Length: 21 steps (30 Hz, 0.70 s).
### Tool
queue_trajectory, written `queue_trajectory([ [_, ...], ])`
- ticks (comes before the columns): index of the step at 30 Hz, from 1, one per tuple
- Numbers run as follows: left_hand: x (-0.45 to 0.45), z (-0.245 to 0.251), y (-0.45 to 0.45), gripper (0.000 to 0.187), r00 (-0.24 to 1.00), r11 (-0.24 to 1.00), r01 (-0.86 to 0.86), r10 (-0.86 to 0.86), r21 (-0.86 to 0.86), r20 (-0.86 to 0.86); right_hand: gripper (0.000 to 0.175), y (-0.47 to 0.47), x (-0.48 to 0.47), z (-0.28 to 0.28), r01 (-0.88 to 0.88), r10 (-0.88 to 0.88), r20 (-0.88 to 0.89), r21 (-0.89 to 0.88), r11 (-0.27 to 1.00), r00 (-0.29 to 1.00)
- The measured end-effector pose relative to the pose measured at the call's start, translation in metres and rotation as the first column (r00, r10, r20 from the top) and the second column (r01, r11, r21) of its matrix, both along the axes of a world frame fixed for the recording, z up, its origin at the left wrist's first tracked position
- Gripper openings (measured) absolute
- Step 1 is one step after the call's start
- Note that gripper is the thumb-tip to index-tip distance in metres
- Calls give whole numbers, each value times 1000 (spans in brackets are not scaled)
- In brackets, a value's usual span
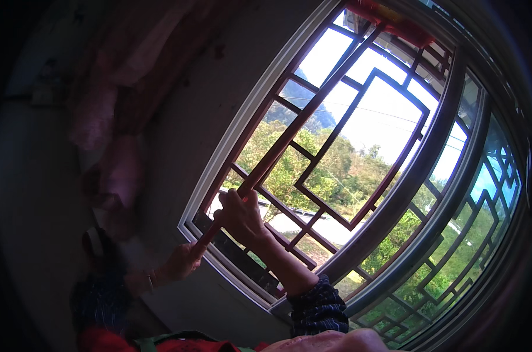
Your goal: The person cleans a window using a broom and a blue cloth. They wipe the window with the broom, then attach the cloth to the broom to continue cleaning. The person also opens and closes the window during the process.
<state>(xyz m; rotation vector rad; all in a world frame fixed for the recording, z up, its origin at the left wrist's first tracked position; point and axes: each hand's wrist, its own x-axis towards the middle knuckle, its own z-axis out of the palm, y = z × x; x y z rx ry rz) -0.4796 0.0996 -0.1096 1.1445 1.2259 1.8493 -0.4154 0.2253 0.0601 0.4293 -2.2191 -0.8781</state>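
Note:
Both my hands are closed around a long reddish-brown pole (292,132) that slants up across the window. My left hand (180,264) grips it near its lower end, just outside the window frame. Higher up, my right hand (241,218) wraps the pole in front of the lower lattice. At the pole's far end, by the top of the window, is a bright red, cloth-like piece (395,24); how it joins the pole is not clear. Behind the pole stands a dark wooden window lattice (325,204).
A pale metal window frame (239,119) borders the lattice. Sliding glass panes (459,246) with dark uprights are at the right. Pinkish fabric (120,167) hangs in shadow at the left, near a wall box (48,94). Trees and a hill show outside.

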Motion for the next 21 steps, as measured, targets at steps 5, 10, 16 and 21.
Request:
queue_trajectory([
  [5, 65, -94, -82, 58, 982, 963, -174, 153, -204, -115, 21, -20, 44, 5, -12, 12, -1, -157, 988, 1000],
  [10, 142, -185, -153, 65, 932, 904, -348, 304, -249, -198, 15, -23, 73, 25, -87, 80, -53, -141, 986, 995],
  [16, 208, -292, -230, 52, 921, 853, -390, 362, -348, -144, 13, -37, 97, -3, -161, 160, -23, -134, 978, 987],
  [21, 219, -354, -286, 37, 786, 735, -607, 502, -302, -359, 13, -63, 101, -56, -67, 74, 105, -69, 995, 992],
])
